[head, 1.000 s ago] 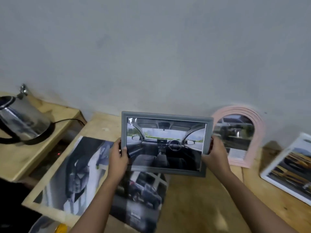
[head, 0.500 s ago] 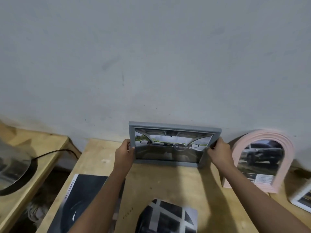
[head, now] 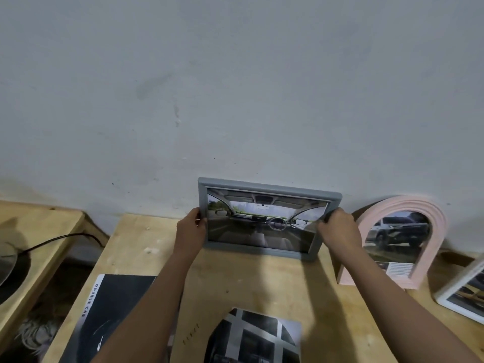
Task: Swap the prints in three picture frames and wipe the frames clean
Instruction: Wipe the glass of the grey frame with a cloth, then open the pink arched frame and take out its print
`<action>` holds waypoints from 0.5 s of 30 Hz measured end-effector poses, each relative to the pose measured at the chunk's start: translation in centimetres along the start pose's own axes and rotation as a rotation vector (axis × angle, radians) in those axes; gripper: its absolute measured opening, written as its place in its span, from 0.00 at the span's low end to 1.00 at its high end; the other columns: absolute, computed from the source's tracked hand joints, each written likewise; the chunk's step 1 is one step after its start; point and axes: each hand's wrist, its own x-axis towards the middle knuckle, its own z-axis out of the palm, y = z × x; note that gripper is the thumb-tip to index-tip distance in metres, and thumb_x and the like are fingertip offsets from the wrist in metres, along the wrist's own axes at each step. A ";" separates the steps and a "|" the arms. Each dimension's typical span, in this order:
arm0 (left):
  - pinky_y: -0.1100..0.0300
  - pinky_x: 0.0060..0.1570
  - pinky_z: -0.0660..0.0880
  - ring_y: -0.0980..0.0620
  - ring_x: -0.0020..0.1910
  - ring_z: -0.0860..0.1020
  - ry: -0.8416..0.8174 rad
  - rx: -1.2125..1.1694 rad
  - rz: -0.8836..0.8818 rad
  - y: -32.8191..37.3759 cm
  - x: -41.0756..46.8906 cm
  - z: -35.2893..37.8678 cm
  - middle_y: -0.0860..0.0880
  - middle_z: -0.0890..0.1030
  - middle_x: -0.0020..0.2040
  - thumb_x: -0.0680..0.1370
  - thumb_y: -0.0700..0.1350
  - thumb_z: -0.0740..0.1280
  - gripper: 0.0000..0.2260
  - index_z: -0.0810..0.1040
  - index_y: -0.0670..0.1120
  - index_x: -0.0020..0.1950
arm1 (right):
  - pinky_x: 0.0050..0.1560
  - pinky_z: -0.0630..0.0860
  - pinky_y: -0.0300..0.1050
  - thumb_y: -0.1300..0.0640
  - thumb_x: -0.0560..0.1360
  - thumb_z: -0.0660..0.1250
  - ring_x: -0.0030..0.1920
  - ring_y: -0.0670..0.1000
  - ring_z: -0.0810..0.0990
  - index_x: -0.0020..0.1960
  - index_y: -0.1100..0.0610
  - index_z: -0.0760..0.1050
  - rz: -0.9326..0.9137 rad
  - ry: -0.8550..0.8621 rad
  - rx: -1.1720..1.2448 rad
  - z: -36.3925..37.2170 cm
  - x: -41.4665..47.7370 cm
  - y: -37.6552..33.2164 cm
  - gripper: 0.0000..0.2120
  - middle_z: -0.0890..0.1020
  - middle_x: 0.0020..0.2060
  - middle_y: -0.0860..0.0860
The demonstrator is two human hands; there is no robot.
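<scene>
- Shifted from mid-air back toward the wall (head: pixel 235 100): grey frame (head: pixel 269 188), now at picture centre, lower edge on the wooden table (head: pixel 262 284).
- Sits between both hands, just left of the pink arched frame (head: pixel 403 204).
- Gripped at left edge by left hand (head: pixel 190 231), at right edge by right hand (head: pixel 337 230), fingers curled round.

Both hands hold the grey frame (head: pixel 269 189) by its short sides, the left hand (head: pixel 190 230) on one and the right hand (head: pixel 337 230) on the other. Its lower edge sits on the bench (head: pixel 262 279), close to the wall (head: pixel 235 87). A pink arched frame (head: pixel 437 221) leans just beside it, and two loose prints (head: pixel 117 310) lie nearer.
</scene>
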 end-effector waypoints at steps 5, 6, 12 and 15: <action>0.51 0.45 0.73 0.39 0.47 0.77 0.028 0.070 0.018 0.3 -0.5 0.2 0.36 0.80 0.47 0.77 0.33 0.61 0.07 0.76 0.34 0.52 | 0.45 0.72 0.50 0.57 0.75 0.62 0.51 0.65 0.77 0.53 0.65 0.70 0.006 0.010 0.006 0.0 -0.4 0.0 0.12 0.78 0.51 0.64; 0.51 0.45 0.73 0.38 0.47 0.77 0.032 0.085 0.017 0.3 -0.6 0.3 0.36 0.80 0.48 0.77 0.34 0.61 0.07 0.76 0.34 0.53 | 0.46 0.73 0.51 0.57 0.76 0.61 0.52 0.65 0.77 0.53 0.65 0.70 0.004 0.014 0.016 0.0 -0.5 0.0 0.12 0.78 0.51 0.64; 0.57 0.40 0.68 0.46 0.43 0.73 0.027 -0.033 -0.186 3.1 -1.3 1.0 0.42 0.76 0.49 0.78 0.38 0.61 0.12 0.72 0.38 0.61 | 0.47 0.73 0.52 0.60 0.75 0.63 0.51 0.66 0.77 0.55 0.67 0.68 -0.017 -0.002 0.167 -0.2 -1.7 0.4 0.13 0.78 0.51 0.66; 0.54 0.43 0.71 0.42 0.49 0.75 0.093 -0.093 -0.225 5.0 -1.7 1.9 0.38 0.75 0.52 0.76 0.38 0.64 0.14 0.69 0.37 0.61 | 0.48 0.74 0.51 0.63 0.73 0.64 0.50 0.63 0.78 0.58 0.65 0.66 -0.065 0.003 0.355 0.2 -3.0 1.5 0.15 0.79 0.51 0.64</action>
